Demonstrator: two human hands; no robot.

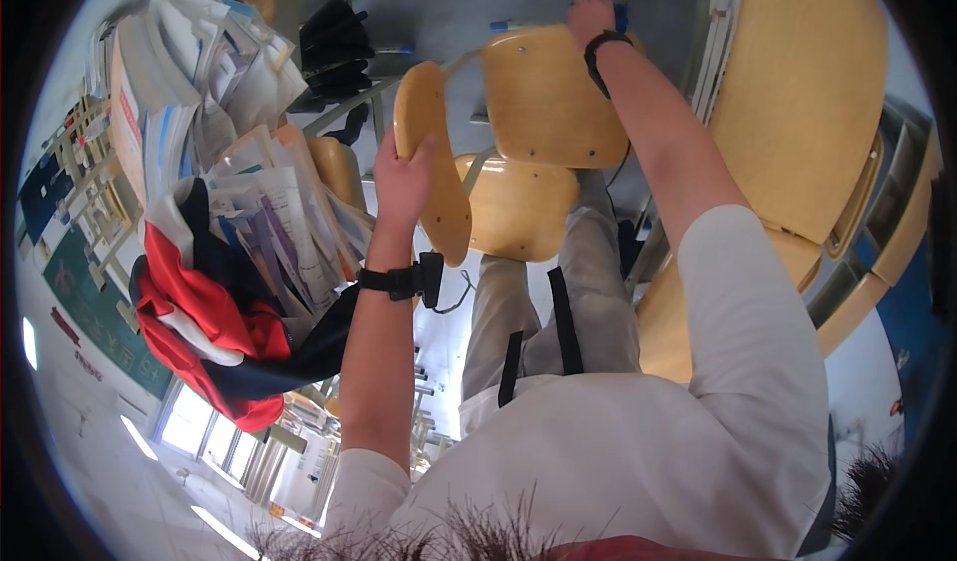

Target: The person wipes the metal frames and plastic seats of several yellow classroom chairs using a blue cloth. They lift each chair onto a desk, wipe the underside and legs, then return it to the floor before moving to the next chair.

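My left hand [404, 176] grips a wooden chair backrest [441, 180], its thumb across the near face. Beyond it, a wooden chair seat [557, 105] faces me, with another wooden chair panel [516, 206] partly behind it, just above my legs. Reaching past the far edge of that seat, my right hand [591, 19] has bent fingers; whether they hold anything is hard to make out. A blue item [620, 18] shows right beside this hand, partly hidden. Left of it lies a blue-and-white pen-like object [512, 27].
To my left rise stacks of books and papers [172, 98], with a red, white and black jacket [217, 314] draped by them. Dark umbrella-like folds [336, 53] sit past the stacks. Wooden desk surfaces [800, 98] stand close on the right. Metal chair tubing [351, 105] crosses near the backrest.
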